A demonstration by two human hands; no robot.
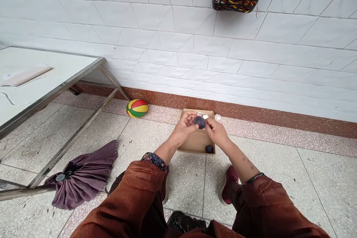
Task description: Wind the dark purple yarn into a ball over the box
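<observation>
Left hand [186, 126] and right hand [216, 131] hold a yarn ball [199, 122], hiding some of the box [192, 143]; toy ball [137, 108] sits by table leg [113, 83]

White tiled wall [156, 46], speckled floor [279, 165], metal-framed table [60, 61]

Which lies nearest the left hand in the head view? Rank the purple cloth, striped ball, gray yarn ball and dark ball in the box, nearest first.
1. Gray yarn ball: in the left hand.
2. Dark ball: in the box, near right corner.
3. Striped ball: to the left.
4. Purple cloth: farther left.
</observation>
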